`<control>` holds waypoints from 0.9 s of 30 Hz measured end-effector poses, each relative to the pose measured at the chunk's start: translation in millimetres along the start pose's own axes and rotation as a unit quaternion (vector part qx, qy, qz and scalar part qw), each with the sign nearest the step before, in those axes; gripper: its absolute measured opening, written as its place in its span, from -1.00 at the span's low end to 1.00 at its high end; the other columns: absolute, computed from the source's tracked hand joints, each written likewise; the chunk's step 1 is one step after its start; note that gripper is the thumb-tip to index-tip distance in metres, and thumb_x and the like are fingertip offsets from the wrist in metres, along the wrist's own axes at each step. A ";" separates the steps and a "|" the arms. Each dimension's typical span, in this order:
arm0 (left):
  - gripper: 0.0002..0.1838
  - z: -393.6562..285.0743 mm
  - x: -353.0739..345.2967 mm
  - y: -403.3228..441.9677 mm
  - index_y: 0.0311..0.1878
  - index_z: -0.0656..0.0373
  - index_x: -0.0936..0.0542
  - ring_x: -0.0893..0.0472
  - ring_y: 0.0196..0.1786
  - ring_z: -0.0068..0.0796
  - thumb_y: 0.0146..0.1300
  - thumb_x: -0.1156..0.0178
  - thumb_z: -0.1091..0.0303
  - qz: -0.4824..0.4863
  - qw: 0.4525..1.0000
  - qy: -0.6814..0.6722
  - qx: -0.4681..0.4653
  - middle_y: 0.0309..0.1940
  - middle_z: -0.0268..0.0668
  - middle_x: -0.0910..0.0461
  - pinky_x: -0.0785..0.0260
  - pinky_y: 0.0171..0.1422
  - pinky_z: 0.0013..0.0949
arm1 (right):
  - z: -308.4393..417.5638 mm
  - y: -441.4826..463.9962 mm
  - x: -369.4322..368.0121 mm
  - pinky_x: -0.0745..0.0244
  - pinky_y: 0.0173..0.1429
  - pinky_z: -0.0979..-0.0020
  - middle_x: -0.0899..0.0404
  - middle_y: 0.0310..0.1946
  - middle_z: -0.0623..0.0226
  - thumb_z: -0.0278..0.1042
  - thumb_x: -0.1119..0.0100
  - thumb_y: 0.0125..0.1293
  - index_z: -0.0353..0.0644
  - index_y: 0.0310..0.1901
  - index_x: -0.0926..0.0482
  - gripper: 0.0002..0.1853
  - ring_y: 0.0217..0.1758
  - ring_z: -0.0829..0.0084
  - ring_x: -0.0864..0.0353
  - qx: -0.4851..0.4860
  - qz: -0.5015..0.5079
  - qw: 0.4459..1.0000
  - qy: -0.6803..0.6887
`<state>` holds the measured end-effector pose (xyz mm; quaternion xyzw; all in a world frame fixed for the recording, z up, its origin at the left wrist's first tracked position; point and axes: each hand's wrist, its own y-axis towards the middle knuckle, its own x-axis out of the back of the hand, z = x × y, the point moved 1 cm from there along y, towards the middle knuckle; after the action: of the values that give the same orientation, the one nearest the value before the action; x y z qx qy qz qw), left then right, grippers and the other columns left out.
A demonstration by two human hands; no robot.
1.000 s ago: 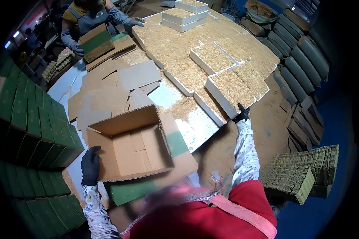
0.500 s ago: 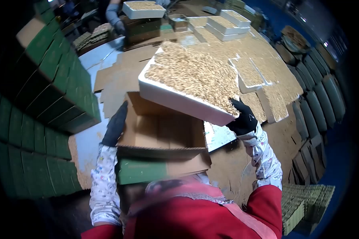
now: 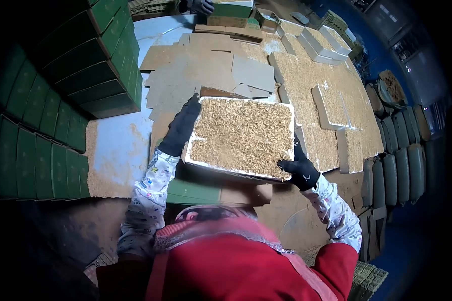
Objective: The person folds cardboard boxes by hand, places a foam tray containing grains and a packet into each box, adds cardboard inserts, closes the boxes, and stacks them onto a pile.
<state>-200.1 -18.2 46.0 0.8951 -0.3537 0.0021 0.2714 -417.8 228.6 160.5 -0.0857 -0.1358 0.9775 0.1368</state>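
Observation:
A white foam tray [image 3: 236, 169] filled with loose tan, grain-like pieces [image 3: 243, 133] sits level over the open cardboard box, covering most of its opening. My left hand [image 3: 182, 126], in a black glove, lies along the tray's left side with its fingers against the edge. At the near right corner, my black-gloved right hand [image 3: 300, 168] grips the tray, the thumb over the rim. Below the tray's front edge shows the green and brown side of a carton [image 3: 196, 190]. Whether the tray rests on the box rim or inside is hidden.
Green cartons [image 3: 113, 55] are stacked at left. Flat cardboard sheets [image 3: 186, 65] lie beyond the tray. More filled white trays [image 3: 331, 108] stand at right, near stuffed grey sacks [image 3: 394, 175]. Another person's gloved hand [image 3: 202, 6] shows at the top.
The tray has gone from tilted above the box to level over it, nearer to me. My left hand has moved from the box's side to the tray's left edge.

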 end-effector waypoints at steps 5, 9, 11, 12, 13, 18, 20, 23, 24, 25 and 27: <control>-0.36 -71.8 -8.4 -3.5 0.29 0.22 -0.14 -0.16 0.33 -0.15 0.05 0.15 0.69 0.022 0.967 0.205 0.148 0.26 -0.03 -0.17 -0.03 0.34 -0.37 | -58.2 36.2 36.6 -0.24 0.16 0.33 -0.40 -0.06 0.25 -0.34 -0.17 0.14 -0.17 0.27 0.03 -0.27 -0.01 0.37 -0.38 -0.112 0.061 0.890 -0.438; -0.35 -64.7 -5.2 -7.4 0.31 0.22 -0.08 -0.13 0.34 -0.18 0.08 0.11 0.69 0.055 0.966 0.224 0.119 0.27 -0.06 -0.15 0.01 0.36 -0.37 | -84.6 55.6 41.4 -0.44 -0.16 0.22 -0.52 -0.46 0.09 -0.10 -0.18 0.07 -0.23 -0.17 -0.41 -0.60 -0.25 0.21 -0.56 0.049 0.018 0.801 -0.597; -0.35 -51.9 1.5 5.8 0.33 0.20 -0.05 -0.20 0.30 -0.24 0.13 0.06 0.62 0.016 0.978 0.123 0.167 0.25 -0.09 -0.19 -0.06 0.32 -0.39 | -82.8 75.2 27.4 -0.45 -0.26 0.17 -0.55 -0.41 0.06 -0.11 -0.20 0.00 -0.22 -0.24 -0.47 -0.62 -0.29 0.11 -0.56 -0.089 0.120 0.686 -0.712; -0.35 -44.0 5.6 17.6 0.34 0.17 -0.02 -0.26 0.26 -0.30 0.19 0.01 0.55 -0.027 0.977 0.017 0.213 0.22 -0.12 -0.24 -0.12 0.27 -0.41 | -77.4 73.6 21.5 -0.45 -0.26 0.17 -0.55 -0.41 0.06 -0.11 -0.20 0.00 -0.22 -0.24 -0.47 -0.62 -0.29 0.11 -0.56 -0.089 0.116 0.689 -0.710; -0.37 -36.8 14.2 31.7 0.33 0.10 -0.05 -0.45 0.04 -0.39 0.23 -0.05 0.36 -0.095 0.959 -0.096 0.249 0.07 -0.02 -0.38 -0.31 0.04 -0.44 | -65.9 65.1 13.2 -0.45 -0.29 0.14 -0.56 -0.42 0.06 -0.15 -0.19 0.00 -0.21 -0.23 -0.49 -0.65 -0.32 0.09 -0.57 -0.009 0.088 0.690 -0.719; -0.18 214.0 94.3 44.6 0.14 0.41 -0.22 -0.54 -0.46 -0.42 -0.08 -0.30 0.05 -0.089 0.864 0.345 0.356 -0.37 -0.15 -0.54 -0.40 -0.36 -0.37 | 8.6 28.7 9.8 -0.44 -0.47 0.38 -0.56 -0.57 0.24 -0.47 -0.14 0.09 -0.21 -0.20 -0.55 -0.80 -0.55 0.34 -0.58 0.198 -0.264 0.830 -0.449; -0.33 270.3 121.1 34.3 -0.16 0.42 -0.45 -0.53 -0.61 -0.39 -0.19 -0.34 0.00 0.030 0.795 0.261 0.547 -0.69 -0.24 -0.53 -0.38 -0.49 -0.32 | -8.2 27.9 54.6 -0.42 -0.50 0.50 -0.54 -0.60 0.26 -0.54 -0.14 0.10 -0.21 -0.16 -0.54 -0.77 -0.60 0.47 -0.55 0.208 -0.363 0.783 -0.460; -0.53 286.0 123.6 32.0 -0.23 0.37 -0.51 -0.48 -0.55 -0.39 -0.07 -0.29 0.13 0.195 0.721 0.444 0.495 -0.63 -0.29 -0.51 -0.35 -0.43 -0.35 | -89.2 36.8 117.2 -0.38 0.01 0.24 -0.53 -0.14 0.20 -0.48 -0.14 0.03 -0.16 -0.05 -0.48 -0.64 -0.07 0.18 -0.48 0.193 -0.298 0.770 -0.530; -0.54 286.7 124.2 35.3 -0.23 0.36 -0.51 -0.48 -0.54 -0.39 -0.06 -0.29 0.14 0.198 0.712 0.472 0.480 -0.61 -0.29 -0.51 -0.34 -0.42 -0.36 | -123.1 39.3 128.0 -0.29 0.12 0.19 -0.45 -0.03 0.14 -0.50 -0.17 -0.04 -0.14 0.01 -0.44 -0.53 0.05 0.11 -0.40 0.173 -0.242 0.786 -0.542; -0.55 287.4 126.3 38.5 -0.23 0.36 -0.51 -0.48 -0.53 -0.40 -0.05 -0.29 0.15 0.195 0.707 0.493 0.467 -0.60 -0.29 -0.52 -0.34 -0.41 -0.36 | -154.1 43.2 131.2 -0.19 0.20 0.12 -0.38 0.07 0.16 -0.44 -0.15 -0.02 -0.12 0.07 -0.39 -0.48 0.17 0.11 -0.30 0.186 -0.185 0.792 -0.551; -0.57 284.6 137.0 39.1 -0.22 0.35 -0.51 -0.47 -0.52 -0.40 -0.04 -0.28 0.17 0.171 0.709 0.519 0.445 -0.58 -0.29 -0.52 -0.34 -0.40 -0.37 | -207.5 51.4 129.7 -0.13 0.21 0.10 -0.33 0.13 0.21 -0.32 -0.06 0.07 -0.13 0.10 -0.36 -0.51 0.22 0.21 -0.24 0.148 -0.134 0.752 -0.629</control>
<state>-175.7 -267.1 -150.9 0.6941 -0.2622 0.6701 -0.0223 -510.9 269.0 -68.1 0.5887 -0.0552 0.7902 0.1611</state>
